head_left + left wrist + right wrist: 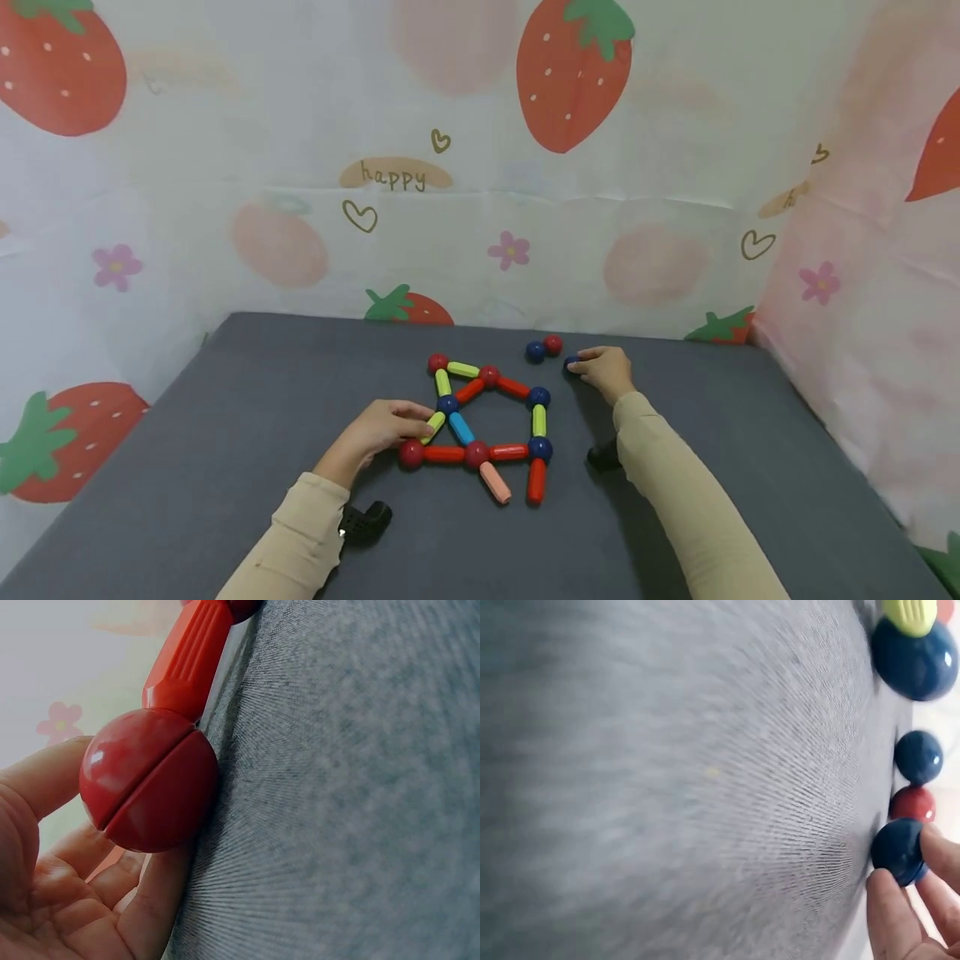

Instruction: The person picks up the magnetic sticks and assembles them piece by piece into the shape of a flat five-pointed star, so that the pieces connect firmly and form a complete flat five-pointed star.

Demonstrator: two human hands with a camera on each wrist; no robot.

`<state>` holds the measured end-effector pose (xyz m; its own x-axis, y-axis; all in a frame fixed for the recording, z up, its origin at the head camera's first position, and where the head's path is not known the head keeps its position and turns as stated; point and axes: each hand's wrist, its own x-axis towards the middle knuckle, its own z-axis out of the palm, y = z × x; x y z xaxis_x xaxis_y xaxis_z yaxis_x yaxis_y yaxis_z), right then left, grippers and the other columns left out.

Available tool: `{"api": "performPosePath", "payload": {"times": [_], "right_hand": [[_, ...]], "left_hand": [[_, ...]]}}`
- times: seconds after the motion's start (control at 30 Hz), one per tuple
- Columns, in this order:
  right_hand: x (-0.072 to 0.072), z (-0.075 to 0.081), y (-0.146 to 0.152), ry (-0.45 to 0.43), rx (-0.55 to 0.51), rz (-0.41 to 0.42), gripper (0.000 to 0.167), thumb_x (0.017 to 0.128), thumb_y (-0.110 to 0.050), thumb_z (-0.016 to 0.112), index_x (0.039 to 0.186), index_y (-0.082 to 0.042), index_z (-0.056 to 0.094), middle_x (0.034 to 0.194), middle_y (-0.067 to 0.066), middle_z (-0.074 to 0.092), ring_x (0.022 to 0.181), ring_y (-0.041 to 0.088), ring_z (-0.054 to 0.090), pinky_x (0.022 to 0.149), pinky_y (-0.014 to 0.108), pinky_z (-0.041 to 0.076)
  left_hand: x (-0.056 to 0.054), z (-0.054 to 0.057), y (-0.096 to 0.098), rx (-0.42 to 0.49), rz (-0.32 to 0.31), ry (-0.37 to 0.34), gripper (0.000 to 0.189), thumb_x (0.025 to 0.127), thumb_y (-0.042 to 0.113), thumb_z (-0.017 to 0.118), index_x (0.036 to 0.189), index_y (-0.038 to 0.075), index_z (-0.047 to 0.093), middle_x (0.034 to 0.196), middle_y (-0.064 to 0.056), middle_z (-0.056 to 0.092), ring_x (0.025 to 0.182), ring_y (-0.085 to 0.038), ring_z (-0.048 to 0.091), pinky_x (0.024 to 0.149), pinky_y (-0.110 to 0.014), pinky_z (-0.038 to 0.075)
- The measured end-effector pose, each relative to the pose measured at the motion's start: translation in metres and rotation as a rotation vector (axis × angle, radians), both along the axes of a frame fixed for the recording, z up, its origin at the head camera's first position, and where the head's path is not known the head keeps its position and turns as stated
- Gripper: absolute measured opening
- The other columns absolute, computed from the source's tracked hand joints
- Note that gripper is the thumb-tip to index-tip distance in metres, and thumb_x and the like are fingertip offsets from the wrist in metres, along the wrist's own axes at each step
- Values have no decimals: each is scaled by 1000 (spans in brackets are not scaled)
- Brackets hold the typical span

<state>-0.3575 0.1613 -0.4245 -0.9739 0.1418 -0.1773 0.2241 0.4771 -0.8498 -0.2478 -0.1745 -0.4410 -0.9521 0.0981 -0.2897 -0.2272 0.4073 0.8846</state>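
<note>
A flat figure of magnetic rods and balls lies on the grey tabletop. My left hand point(384, 432) is at its left side, where thumb and fingers pinch a yellow-green rod point(435, 423) between a blue ball point(447, 405) and a red ball point(412, 454). In the left wrist view that red ball point(150, 780), joined to a red rod point(190, 660), hides the fingertips. Behind the figure on the right, my right hand point(607, 372) holds a loose blue ball point(898, 852) between thumb and fingers, at the tabletop.
Beside the right hand, another blue ball point(535, 352) and a red ball point(552, 345) lie side by side. A pink rod point(495, 483) and a red rod point(536, 482) stick out from the figure's front. A strawberry-print cloth point(480, 217) hangs behind the grey table point(247, 400).
</note>
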Motion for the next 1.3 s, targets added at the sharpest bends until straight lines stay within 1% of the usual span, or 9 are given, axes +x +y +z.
{"api": "performPosePath", "payload": {"times": [0.2,0.37,0.47,0.57,0.7,0.83,0.97,1.07,1.3], "right_hand": [[18,8,0,-25,-69,61,41,92,-8,70,130,3,62,141,23,54,121,35,62,103,42,52],[42,14,-1,-19,-74,141,41,92,-10,70,130,4,62,139,24,56,121,33,62,101,41,53],[55,18,-3,-20,-80,163,40,92,-11,72,128,4,63,136,24,59,117,30,65,100,40,54],[64,20,-4,-33,-87,171,41,90,-14,74,127,1,65,134,22,61,110,25,69,98,39,55],[77,21,-2,-52,-65,187,41,89,-17,76,126,-4,67,131,19,64,104,20,71,97,40,56],[92,24,-3,-53,-10,223,39,88,-20,77,124,-7,69,129,16,67,103,19,69,95,40,57],[105,24,-6,-45,22,258,37,87,-21,78,121,-7,72,123,14,70,100,19,67,89,37,59],[113,23,-10,-49,15,260,34,85,-19,80,117,-7,74,118,12,72,97,18,67,85,35,60],[129,24,-16,-58,27,261,33,83,-20,82,114,-10,75,114,10,73,95,17,65,81,34,59]], "left_hand": [[1,-1,-1,21,-9,-1,41,87,19,75,124,5,69,130,-14,64,101,-16,65,94,-38,56],[0,-2,-1,17,-16,-6,42,87,20,75,125,5,68,131,-15,63,101,-17,65,95,-38,56],[-1,-1,-1,11,-21,-7,43,87,21,75,126,5,68,131,-15,63,102,-17,65,96,-38,56],[-1,-1,-1,15,-21,-5,43,87,21,75,126,5,68,132,-15,63,102,-16,64,96,-38,56],[-1,-1,-1,20,-22,-10,43,87,21,75,126,5,68,132,-15,63,101,-16,64,95,-38,56],[-1,0,0,22,-21,-14,43,87,21,75,126,5,68,132,-15,63,100,-16,64,95,-37,56],[-1,0,0,21,-19,-10,42,87,21,75,125,5,68,131,-14,63,99,-15,64,94,-38,56],[-1,-1,-1,21,-23,-9,42,87,21,75,125,5,68,131,-14,64,100,-16,64,95,-38,56],[-1,-1,-2,22,-32,0,42,88,20,75,125,4,68,131,-14,63,101,-16,64,95,-38,56]]}}
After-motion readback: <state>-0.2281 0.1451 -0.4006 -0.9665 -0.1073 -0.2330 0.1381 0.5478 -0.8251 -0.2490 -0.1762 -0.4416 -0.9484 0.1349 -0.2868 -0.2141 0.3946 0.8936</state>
